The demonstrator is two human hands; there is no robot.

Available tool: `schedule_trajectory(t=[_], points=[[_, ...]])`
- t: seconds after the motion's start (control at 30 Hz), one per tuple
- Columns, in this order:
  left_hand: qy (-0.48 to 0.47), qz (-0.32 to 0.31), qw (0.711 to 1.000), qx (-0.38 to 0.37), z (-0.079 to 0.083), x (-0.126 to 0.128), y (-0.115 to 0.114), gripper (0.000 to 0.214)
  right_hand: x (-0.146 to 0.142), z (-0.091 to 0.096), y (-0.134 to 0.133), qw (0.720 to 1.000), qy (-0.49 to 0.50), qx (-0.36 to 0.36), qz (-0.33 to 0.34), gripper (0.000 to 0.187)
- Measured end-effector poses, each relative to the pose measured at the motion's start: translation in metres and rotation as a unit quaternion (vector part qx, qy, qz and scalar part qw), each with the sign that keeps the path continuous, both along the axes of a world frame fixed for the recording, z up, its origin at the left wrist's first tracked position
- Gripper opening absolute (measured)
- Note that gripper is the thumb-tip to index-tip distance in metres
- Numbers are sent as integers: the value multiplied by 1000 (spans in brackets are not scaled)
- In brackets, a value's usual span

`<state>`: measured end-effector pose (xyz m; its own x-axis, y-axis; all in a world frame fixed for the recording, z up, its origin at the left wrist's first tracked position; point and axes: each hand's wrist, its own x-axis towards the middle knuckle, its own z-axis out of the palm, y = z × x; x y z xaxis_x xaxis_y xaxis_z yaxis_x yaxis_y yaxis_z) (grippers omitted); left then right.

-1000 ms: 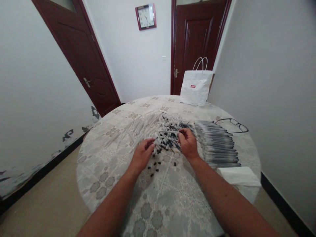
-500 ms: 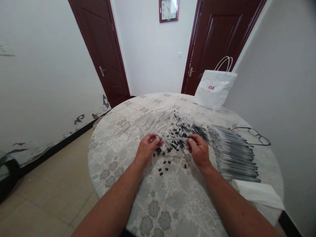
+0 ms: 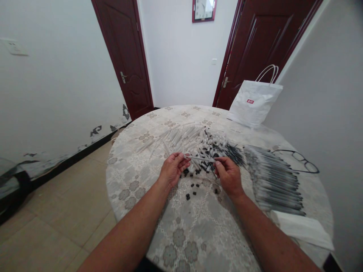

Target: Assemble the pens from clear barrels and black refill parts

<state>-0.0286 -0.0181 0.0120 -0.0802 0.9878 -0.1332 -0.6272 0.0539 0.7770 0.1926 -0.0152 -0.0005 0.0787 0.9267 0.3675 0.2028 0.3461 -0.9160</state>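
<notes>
Over a round table (image 3: pixel 181 234) with a patterned cloth, my left hand (image 3: pixel 172 170) and my right hand (image 3: pixel 228 175) hold one thin pen part (image 3: pixel 200 158) level between them. Each hand pinches one end of it with closed fingers. Just beyond my hands lies a heap of pale pen barrels (image 3: pixel 181 136), small black and white caps (image 3: pixel 208 151) and dark refills (image 3: pixel 234 153). A few black caps (image 3: pixel 193 189) lie loose on the cloth below my hands.
Rows of assembled pens (image 3: pixel 275 179) lie right of my hands, with black glasses (image 3: pixel 302 160) beyond them and a white folded paper (image 3: pixel 303 228) nearer. A white paper bag (image 3: pixel 253 104) stands at the table's far edge. Dark red doors and a wall clock are behind.
My hands rose from the heap and now hold a thin pen part stretched between them. The camera view swung left, so everything sits further right in the frame.
</notes>
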Motion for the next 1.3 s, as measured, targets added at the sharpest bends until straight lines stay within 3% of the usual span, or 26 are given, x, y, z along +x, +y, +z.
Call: schedule_trajectory(t=[0.17, 0.37, 0.47, 0.6, 0.7, 0.87, 1.0, 1.07, 1.17, 1.23, 1.3], points=[[-2, -4, 1000, -3, -2, 0, 1, 24, -1, 3, -4, 995, -89, 51, 4, 22], [-6, 24, 1000, 3, -5, -3, 5, 25, 1, 12, -6, 934, -272, 223, 55, 19], [-12, 28, 999, 9, -6, -4, 5, 26, 1, 16, -9, 930, -279, 235, 54, 20], [-2, 32, 999, 18, -4, -3, 5, 24, -5, 20, -15, 970, -219, 92, 51, 20], [9, 37, 999, 23, -2, -2, 4, 24, -10, 19, -14, 990, -80, -67, 93, 23], [41, 31, 998, 29, 0, 1, 3, 27, -11, 12, -5, 945, 135, -256, 155, 29], [80, 38, 995, 41, 0, 0, 4, 29, -9, 15, -2, 929, 156, -285, 176, 28], [95, 36, 994, 47, 1, 1, 6, 29, -9, 19, -1, 943, 70, -268, 185, 22], [132, -1, 990, 51, 6, 5, 5, 29, -12, 27, -4, 974, -142, -107, 136, 15], [167, -52, 983, 56, 9, 9, 0, 31, -13, 33, -8, 962, -243, -12, 121, 13], [208, -86, 972, 72, 11, 13, -6, 33, -13, 40, -13, 941, -312, 29, 131, 15]])
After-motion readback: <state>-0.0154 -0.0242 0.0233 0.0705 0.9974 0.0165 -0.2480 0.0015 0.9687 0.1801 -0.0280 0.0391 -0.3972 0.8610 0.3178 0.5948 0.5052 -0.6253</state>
